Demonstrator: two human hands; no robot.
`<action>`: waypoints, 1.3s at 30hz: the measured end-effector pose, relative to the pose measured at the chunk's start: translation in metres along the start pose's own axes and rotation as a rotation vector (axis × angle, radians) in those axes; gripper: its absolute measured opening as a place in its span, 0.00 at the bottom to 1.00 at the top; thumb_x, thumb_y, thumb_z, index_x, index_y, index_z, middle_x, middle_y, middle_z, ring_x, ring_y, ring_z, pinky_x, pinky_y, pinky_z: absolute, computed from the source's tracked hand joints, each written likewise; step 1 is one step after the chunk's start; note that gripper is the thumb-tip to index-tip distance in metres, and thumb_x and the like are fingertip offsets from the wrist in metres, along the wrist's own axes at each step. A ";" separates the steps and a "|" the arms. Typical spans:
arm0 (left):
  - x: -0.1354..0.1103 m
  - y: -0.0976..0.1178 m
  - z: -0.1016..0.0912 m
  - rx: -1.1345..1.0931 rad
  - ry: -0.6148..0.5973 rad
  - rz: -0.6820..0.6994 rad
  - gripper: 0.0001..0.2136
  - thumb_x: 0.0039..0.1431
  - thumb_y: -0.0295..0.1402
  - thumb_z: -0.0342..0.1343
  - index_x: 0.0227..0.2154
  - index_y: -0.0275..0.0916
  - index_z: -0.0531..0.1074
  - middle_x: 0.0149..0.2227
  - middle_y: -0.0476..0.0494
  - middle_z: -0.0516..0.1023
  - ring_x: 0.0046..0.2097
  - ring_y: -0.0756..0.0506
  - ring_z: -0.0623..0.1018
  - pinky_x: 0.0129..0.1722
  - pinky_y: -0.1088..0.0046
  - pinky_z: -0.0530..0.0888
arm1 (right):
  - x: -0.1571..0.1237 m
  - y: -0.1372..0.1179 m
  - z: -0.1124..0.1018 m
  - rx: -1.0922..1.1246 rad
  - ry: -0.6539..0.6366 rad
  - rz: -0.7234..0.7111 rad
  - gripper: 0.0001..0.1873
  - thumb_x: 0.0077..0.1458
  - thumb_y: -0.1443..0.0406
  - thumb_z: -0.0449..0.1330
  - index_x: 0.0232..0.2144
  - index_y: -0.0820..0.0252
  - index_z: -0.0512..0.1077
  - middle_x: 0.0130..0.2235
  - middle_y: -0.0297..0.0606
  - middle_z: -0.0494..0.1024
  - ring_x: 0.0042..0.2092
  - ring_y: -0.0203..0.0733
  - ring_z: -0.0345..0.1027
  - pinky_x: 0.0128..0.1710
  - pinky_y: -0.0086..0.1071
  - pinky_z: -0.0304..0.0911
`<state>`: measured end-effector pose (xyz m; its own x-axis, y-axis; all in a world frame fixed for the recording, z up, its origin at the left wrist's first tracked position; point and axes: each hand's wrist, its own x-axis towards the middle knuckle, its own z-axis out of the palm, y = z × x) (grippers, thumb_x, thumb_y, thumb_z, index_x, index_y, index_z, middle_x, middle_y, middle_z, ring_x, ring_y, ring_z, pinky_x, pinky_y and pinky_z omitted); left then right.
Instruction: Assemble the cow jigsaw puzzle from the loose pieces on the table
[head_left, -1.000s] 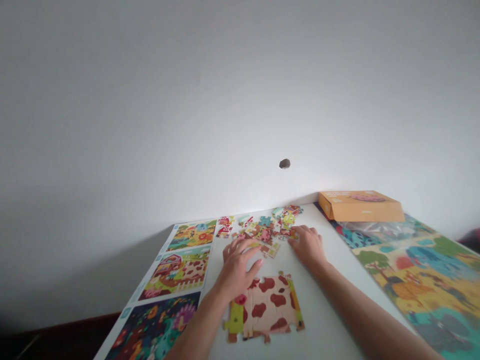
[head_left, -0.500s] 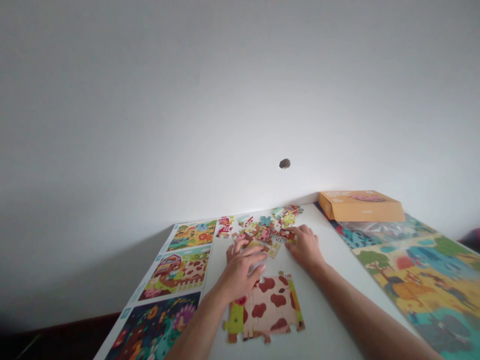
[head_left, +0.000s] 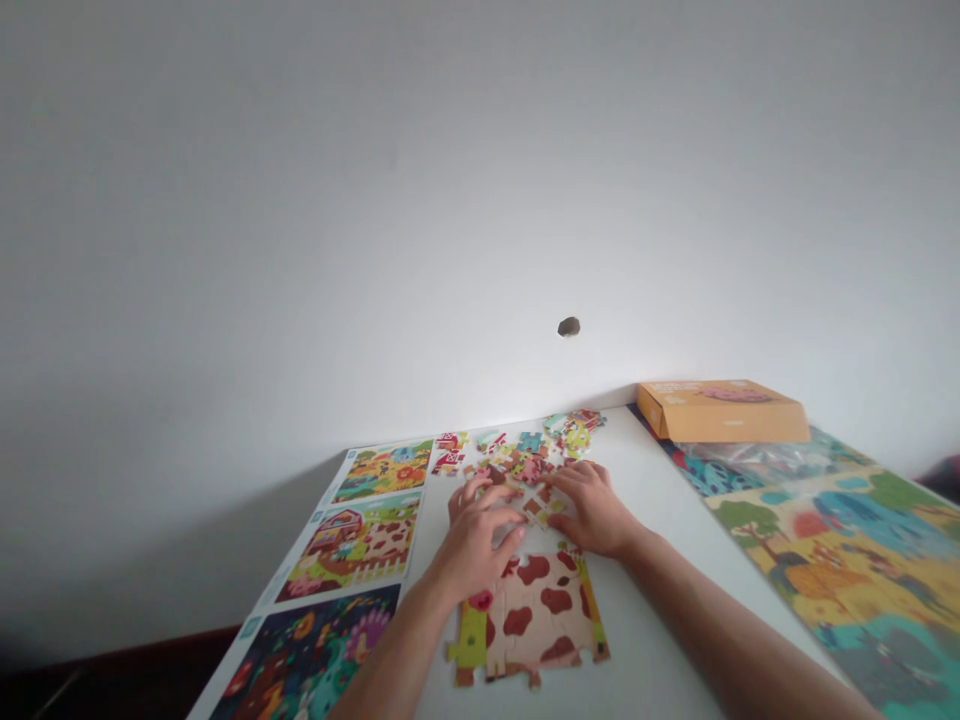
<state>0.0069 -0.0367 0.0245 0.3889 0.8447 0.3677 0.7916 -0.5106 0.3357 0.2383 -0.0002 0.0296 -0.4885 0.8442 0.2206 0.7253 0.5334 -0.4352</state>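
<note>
L hand palm down, fingers spread & loosely open, tips at near edge of the pieces; nothing pinched as far as I can see. R hand also palm down, fingers pointing left toward L hand, tips pressed on a couple of small bits between the two hands. Can't tell if it grips one or just touches.

Pieces lie in a loose heap at far end of table, just beyond both hands. Part-built puzzle w/ brown patches on pink sits near side, just under the wrists; heel of L hand overlaps its far left corner.

Left: 3 picture cards in a row, far, mid, near. Right: big picture sheet, w/ clear bag and orange box at its far end. Dark spot on wall above the heap.
</note>
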 end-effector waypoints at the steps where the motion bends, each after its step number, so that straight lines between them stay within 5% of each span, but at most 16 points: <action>1: -0.001 0.000 0.000 0.003 -0.010 -0.005 0.07 0.56 0.37 0.60 0.37 0.47 0.81 0.54 0.45 0.75 0.62 0.32 0.61 0.62 0.44 0.58 | 0.000 0.000 -0.001 -0.011 -0.007 0.007 0.30 0.52 0.60 0.63 0.58 0.48 0.68 0.54 0.38 0.75 0.55 0.50 0.59 0.60 0.47 0.45; 9: -0.001 0.000 0.000 0.010 -0.087 -0.033 0.15 0.48 0.38 0.67 0.41 0.49 0.79 0.58 0.46 0.71 0.64 0.29 0.58 0.62 0.42 0.56 | -0.002 -0.001 0.000 0.006 -0.055 -0.061 0.32 0.51 0.66 0.59 0.59 0.46 0.66 0.58 0.34 0.72 0.57 0.49 0.57 0.61 0.46 0.43; 17: -0.001 -0.006 0.001 0.028 -0.076 -0.049 0.16 0.52 0.34 0.64 0.45 0.50 0.78 0.58 0.46 0.71 0.63 0.32 0.59 0.63 0.42 0.54 | 0.000 0.001 0.000 0.011 0.035 0.010 0.31 0.47 0.66 0.65 0.55 0.46 0.70 0.46 0.37 0.73 0.52 0.47 0.61 0.55 0.41 0.52; 24: -0.001 -0.005 0.000 0.003 -0.079 -0.029 0.12 0.56 0.29 0.60 0.41 0.52 0.81 0.57 0.49 0.71 0.64 0.33 0.58 0.63 0.42 0.54 | 0.005 0.007 0.005 0.184 0.207 0.117 0.07 0.54 0.66 0.59 0.36 0.57 0.76 0.36 0.35 0.75 0.36 0.37 0.67 0.42 0.32 0.59; 30: -0.001 -0.005 0.002 -0.021 -0.036 -0.006 0.16 0.58 0.23 0.56 0.36 0.54 0.82 0.55 0.51 0.73 0.63 0.35 0.59 0.62 0.44 0.56 | 0.003 0.011 0.003 0.490 0.329 0.243 0.09 0.56 0.59 0.58 0.31 0.60 0.72 0.23 0.33 0.73 0.26 0.38 0.66 0.29 0.30 0.58; 35: 0.000 -0.006 0.002 -0.004 -0.025 0.021 0.18 0.57 0.20 0.54 0.33 0.53 0.83 0.54 0.50 0.75 0.63 0.35 0.59 0.61 0.45 0.57 | -0.001 0.005 0.000 0.740 0.137 0.159 0.07 0.54 0.61 0.58 0.29 0.60 0.70 0.26 0.35 0.77 0.28 0.38 0.70 0.31 0.29 0.62; 39: 0.001 -0.007 0.002 -0.005 -0.022 0.022 0.19 0.56 0.19 0.54 0.32 0.53 0.83 0.54 0.50 0.75 0.61 0.35 0.61 0.60 0.46 0.58 | -0.005 0.001 0.000 0.469 -0.107 0.083 0.03 0.47 0.67 0.61 0.25 0.61 0.73 0.21 0.30 0.72 0.24 0.33 0.62 0.25 0.27 0.55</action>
<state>0.0030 -0.0322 0.0204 0.4165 0.8365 0.3561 0.7806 -0.5298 0.3317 0.2412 -0.0037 0.0278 -0.5031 0.8597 0.0883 0.4793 0.3625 -0.7993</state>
